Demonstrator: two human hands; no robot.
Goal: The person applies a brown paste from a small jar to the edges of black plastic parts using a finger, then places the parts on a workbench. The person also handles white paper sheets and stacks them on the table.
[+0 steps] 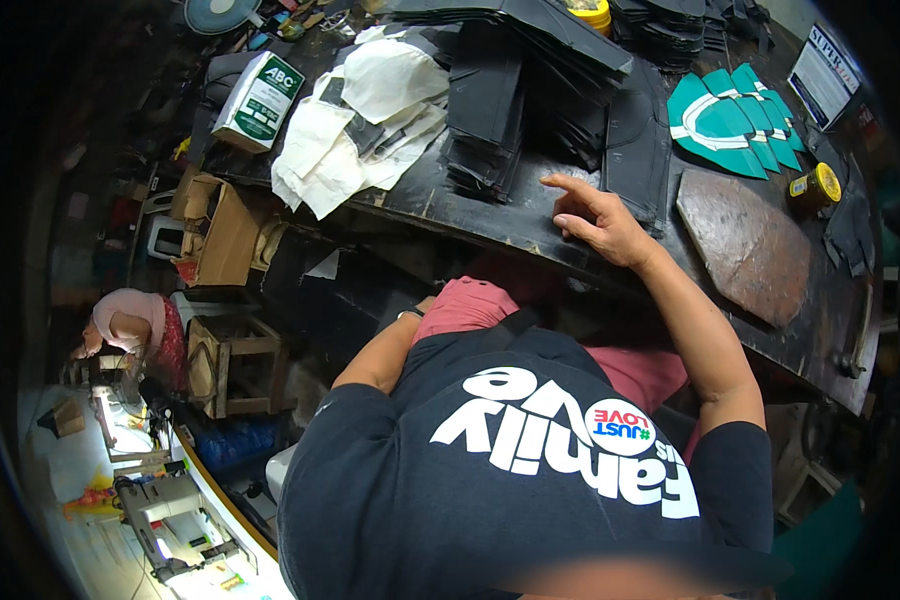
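Note:
My right hand (602, 222) rests at the table's front edge. Its index finger is stretched out, the other fingers are loosely bent, and nothing is in it. Just beyond it are stacks of flat black cut pieces (485, 110), and more black pieces (638, 140) lie beside its wrist. My left hand (426, 304) is down by my pink-clad thigh (465, 305). Only a bit of it shows past the wrist, and its fingers are hidden. White cut pieces (320, 165) lie in a loose pile left of the black stacks.
On the dark worktable (530, 215) are green-and-white cut pieces (735, 120), a brown slab (745, 245), a yellow tub (815, 188) and a green-and-white box (260, 100). A cardboard box (225, 240) and wooden stool (235, 365) stand left. Another person (135, 325) is near sewing machines (170, 510).

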